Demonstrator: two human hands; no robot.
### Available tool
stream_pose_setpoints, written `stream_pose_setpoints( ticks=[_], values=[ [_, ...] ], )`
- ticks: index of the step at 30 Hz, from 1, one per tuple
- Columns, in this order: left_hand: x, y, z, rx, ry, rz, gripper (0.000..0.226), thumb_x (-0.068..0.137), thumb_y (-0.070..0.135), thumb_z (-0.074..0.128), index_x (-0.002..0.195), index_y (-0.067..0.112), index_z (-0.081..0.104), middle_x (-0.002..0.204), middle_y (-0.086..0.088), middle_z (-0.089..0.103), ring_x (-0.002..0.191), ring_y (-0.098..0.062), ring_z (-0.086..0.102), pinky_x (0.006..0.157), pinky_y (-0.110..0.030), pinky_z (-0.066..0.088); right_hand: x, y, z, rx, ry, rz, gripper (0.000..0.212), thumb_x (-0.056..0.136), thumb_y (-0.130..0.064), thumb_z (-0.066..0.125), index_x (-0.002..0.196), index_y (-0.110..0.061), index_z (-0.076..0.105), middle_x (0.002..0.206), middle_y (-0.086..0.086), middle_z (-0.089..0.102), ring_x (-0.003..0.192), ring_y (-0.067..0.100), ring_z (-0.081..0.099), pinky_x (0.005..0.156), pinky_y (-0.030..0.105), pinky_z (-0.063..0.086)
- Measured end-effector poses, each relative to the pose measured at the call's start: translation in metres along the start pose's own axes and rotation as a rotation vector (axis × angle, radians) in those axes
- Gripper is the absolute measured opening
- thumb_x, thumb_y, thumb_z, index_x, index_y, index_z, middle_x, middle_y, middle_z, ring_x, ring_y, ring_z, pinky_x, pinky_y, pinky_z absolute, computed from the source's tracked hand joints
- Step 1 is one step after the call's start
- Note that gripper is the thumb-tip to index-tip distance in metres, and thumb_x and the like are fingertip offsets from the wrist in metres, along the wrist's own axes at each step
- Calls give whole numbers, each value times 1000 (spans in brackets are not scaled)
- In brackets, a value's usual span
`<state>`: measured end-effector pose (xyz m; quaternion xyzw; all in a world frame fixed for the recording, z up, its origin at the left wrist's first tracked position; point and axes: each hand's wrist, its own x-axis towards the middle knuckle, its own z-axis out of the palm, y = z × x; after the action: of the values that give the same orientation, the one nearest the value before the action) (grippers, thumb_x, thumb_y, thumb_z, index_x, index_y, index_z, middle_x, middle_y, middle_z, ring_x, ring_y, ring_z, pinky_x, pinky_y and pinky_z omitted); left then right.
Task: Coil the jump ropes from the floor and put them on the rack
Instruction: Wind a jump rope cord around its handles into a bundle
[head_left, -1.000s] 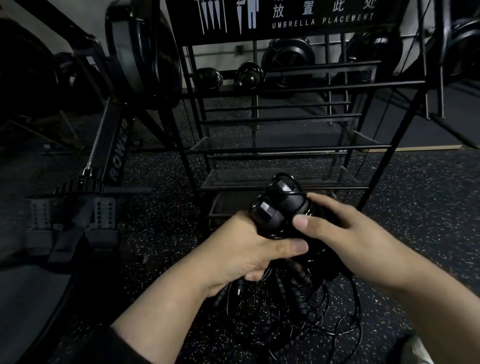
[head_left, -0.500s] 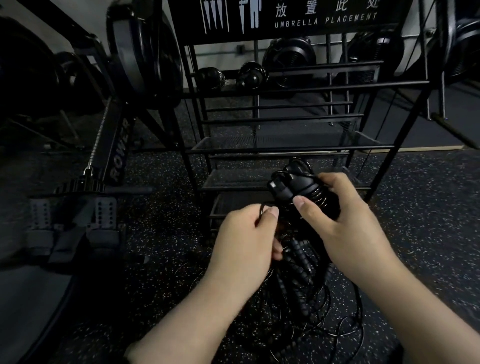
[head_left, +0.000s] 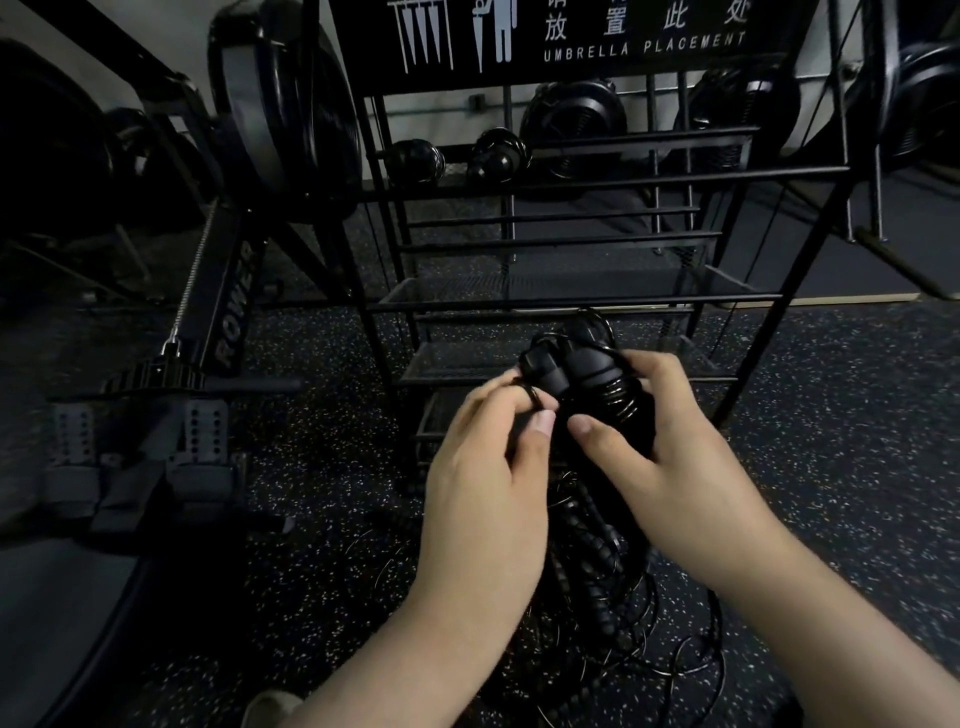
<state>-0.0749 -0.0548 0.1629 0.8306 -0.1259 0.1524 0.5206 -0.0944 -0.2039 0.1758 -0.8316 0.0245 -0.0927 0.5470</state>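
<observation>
Dark speckled gym floor (head_left: 322, 467), black rack (head_left: 571, 301) just ahead. Right hand (head_left: 670, 457) clenched round jump rope handles (head_left: 587, 384); left hand (head_left: 493, 467) pinching cord, no longer wrapped under the handles like before. Bundle lifted nearer the rack's low shelf. Loose rope (head_left: 613, 634) still dangling, so coiling not finished.

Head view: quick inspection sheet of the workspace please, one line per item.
Surface: dark speckled rubber floor.
Job's things: jump rope handles wrapped with cord, held before the rack; loose rope tangle hanging to the floor; two coiled ropes on the upper shelf.
Clutter: nothing seen.
Grippers: left hand pinches cord; right hand grips the handles.
Cables: nothing seen apart from ropes.
Surroundings: rower on the left, umbrella placement sign above.
</observation>
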Motion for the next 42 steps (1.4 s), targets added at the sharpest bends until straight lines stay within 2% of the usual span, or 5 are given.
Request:
stream_pose_setpoints(
  ticks=[4,11,17,29,42],
  values=[
    [5,2,-6,1,68,22,13,95,31,65,106,28,71,101,19,70,101,-2,65,89,-19,50,-3,-3,-6,35,-101,-12,50,93,-34,61,133,-49,37,107,-31,65,92,4,69,83,37,59],
    [2,9,-7,-56,80,53,36,92,40,66,124,48,51,119,21,67,117,8,60,98,-10,45,-5,-1,-6,128,-42,-42,41,95,-35,57,131,-49,46,100,-21,71,86,6,70,77,30,58],
    [7,3,-8,138,103,289,40,98,29,62,135,15,65,125,6,60,117,-4,57,104,-22,46,-5,-2,-4,141,-43,-65,36,99,-37,56,128,-53,45,107,-33,68,98,-8,66,79,10,49],
    [20,-2,-17,123,-88,354,30,94,30,67,121,19,73,115,17,58,105,-11,59,96,-29,48,-6,-4,-11,170,-103,29,45,95,-30,53,129,-58,46,99,-9,74,88,24,72,83,48,58],
    [21,-5,-22,118,-203,382,25,92,29,69,112,16,75,108,17,60,105,-12,60,91,-35,51,-3,-3,-13,155,-132,64,42,93,-19,54,116,-54,57,82,-11,73,65,21,62,60,33,52]
  ],
)
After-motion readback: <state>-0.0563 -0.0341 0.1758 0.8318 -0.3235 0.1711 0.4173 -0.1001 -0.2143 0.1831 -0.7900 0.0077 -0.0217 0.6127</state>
